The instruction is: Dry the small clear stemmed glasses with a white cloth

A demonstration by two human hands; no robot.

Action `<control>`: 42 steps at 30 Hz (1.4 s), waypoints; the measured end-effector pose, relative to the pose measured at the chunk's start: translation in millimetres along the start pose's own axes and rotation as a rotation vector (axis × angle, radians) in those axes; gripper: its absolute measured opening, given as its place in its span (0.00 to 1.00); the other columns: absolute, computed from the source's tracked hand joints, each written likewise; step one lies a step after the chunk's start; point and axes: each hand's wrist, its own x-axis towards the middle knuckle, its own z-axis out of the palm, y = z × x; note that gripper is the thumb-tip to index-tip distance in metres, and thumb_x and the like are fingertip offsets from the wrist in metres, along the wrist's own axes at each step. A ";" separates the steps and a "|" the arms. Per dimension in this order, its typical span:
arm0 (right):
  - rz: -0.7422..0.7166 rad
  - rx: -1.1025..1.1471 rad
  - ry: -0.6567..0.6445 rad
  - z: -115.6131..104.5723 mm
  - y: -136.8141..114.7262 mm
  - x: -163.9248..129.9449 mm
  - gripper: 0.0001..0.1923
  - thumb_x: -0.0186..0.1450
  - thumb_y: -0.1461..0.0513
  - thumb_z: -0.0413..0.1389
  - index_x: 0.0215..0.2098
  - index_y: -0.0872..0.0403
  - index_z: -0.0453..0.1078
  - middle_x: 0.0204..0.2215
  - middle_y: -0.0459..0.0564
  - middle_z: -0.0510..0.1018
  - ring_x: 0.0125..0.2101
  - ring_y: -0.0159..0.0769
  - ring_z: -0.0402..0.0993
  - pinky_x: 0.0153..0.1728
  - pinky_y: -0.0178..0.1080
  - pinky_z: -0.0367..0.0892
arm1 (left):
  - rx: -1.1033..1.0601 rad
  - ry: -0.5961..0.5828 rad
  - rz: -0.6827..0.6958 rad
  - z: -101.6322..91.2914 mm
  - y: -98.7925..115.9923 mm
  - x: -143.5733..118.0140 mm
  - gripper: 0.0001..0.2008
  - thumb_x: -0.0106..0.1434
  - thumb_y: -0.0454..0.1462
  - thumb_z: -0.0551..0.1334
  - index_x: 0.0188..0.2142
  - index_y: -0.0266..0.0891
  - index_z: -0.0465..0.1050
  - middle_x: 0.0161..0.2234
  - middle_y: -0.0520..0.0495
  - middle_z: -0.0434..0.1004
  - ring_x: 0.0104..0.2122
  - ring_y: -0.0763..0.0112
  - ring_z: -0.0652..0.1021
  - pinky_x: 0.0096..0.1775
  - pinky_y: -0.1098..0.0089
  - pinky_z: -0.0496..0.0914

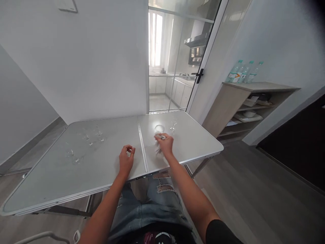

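My right hand (166, 144) is closed over the right half of the table, fingers pinched round a clear stemmed glass (159, 128). A round, shiny edge of it shows just beyond the fingers; the rest is see-through and blurred. Something small and whitish also shows at the fingertips, too unclear to name. Another stemmed glass (173, 126) stands a little to the right, beyond that hand. My left hand (126, 157) hovers by the near edge, left of the table seam, with fingers loosely curled, thumb apart and nothing visible in it.
Several clear stemmed glasses (86, 135) stand on the left half of the folding table (109, 130). A glass door (175, 61) and white wall lie behind it. To the right, a wooden shelf unit (264, 86) carries plastic bottles (245, 73).
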 end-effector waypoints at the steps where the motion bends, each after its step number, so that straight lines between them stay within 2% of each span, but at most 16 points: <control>1: 0.023 -0.042 0.048 -15.3 7.3 17.9 0.20 0.54 0.51 0.65 0.37 0.58 0.82 0.30 0.53 0.84 0.30 0.41 0.79 0.32 0.37 0.71 | -0.017 0.007 -0.043 0.0 -0.2 0.9 0.10 0.68 0.46 0.58 0.40 0.43 0.70 0.36 0.48 0.77 0.36 0.64 0.76 0.42 0.65 0.67; 3: 0.052 -0.115 0.154 -45.9 22.7 51.3 0.20 0.51 0.52 0.66 0.36 0.59 0.82 0.28 0.53 0.84 0.29 0.41 0.78 0.30 0.36 0.69 | -0.053 0.014 -0.110 0.0 -1.2 2.3 0.10 0.68 0.46 0.57 0.38 0.43 0.70 0.35 0.49 0.76 0.36 0.64 0.76 0.39 0.66 0.66; 6: 0.109 -0.192 0.216 -82.6 46.4 88.6 0.20 0.49 0.53 0.66 0.35 0.60 0.83 0.26 0.53 0.84 0.27 0.41 0.77 0.28 0.35 0.66 | -0.096 0.006 -0.155 -0.2 -2.4 2.7 0.11 0.69 0.46 0.57 0.37 0.43 0.70 0.35 0.49 0.78 0.35 0.65 0.76 0.37 0.68 0.65; 10: 0.127 -0.268 0.239 -104.3 74.7 115.3 0.20 0.48 0.55 0.67 0.35 0.60 0.83 0.25 0.53 0.83 0.27 0.39 0.76 0.28 0.35 0.66 | -0.110 -0.023 -0.170 -0.9 -2.1 1.8 0.12 0.69 0.46 0.56 0.36 0.42 0.70 0.34 0.48 0.79 0.32 0.66 0.75 0.34 0.69 0.64; 17: 0.183 -0.311 0.208 -101.4 96.5 134.9 0.20 0.47 0.56 0.67 0.35 0.58 0.83 0.26 0.54 0.84 0.29 0.40 0.77 0.27 0.35 0.66 | -0.110 -0.047 -0.190 -1.3 -1.6 1.5 0.14 0.69 0.47 0.56 0.34 0.42 0.71 0.32 0.50 0.77 0.27 0.68 0.72 0.31 0.69 0.62; 26: 0.170 -0.331 0.215 -93.3 102.5 138.2 0.18 0.47 0.56 0.68 0.35 0.58 0.83 0.28 0.56 0.84 0.29 0.41 0.79 0.30 0.36 0.69 | -0.109 -0.038 -0.183 -1.7 1.8 1.5 0.15 0.69 0.48 0.55 0.32 0.42 0.72 0.28 0.51 0.74 0.25 0.68 0.69 0.30 0.69 0.61; 36: 0.135 -0.320 0.144 -89.5 104.0 137.9 0.20 0.49 0.53 0.67 0.36 0.57 0.82 0.29 0.55 0.84 0.30 0.40 0.77 0.30 0.35 0.66 | -0.139 -0.039 -0.184 0.2 -0.9 0.3 0.15 0.69 0.47 0.55 0.31 0.42 0.72 0.25 0.52 0.71 0.23 0.69 0.67 0.29 0.69 0.59; 42: 0.097 -0.427 0.172 -99.0 97.6 129.9 0.27 0.44 0.50 0.70 0.37 0.60 0.81 0.26 0.56 0.81 0.28 0.41 0.75 0.32 0.40 0.67 | -0.186 0.000 -0.182 2.1 -5.0 -1.6 0.13 0.68 0.44 0.57 0.30 0.42 0.71 0.27 0.51 0.74 0.25 0.69 0.70 0.30 0.70 0.61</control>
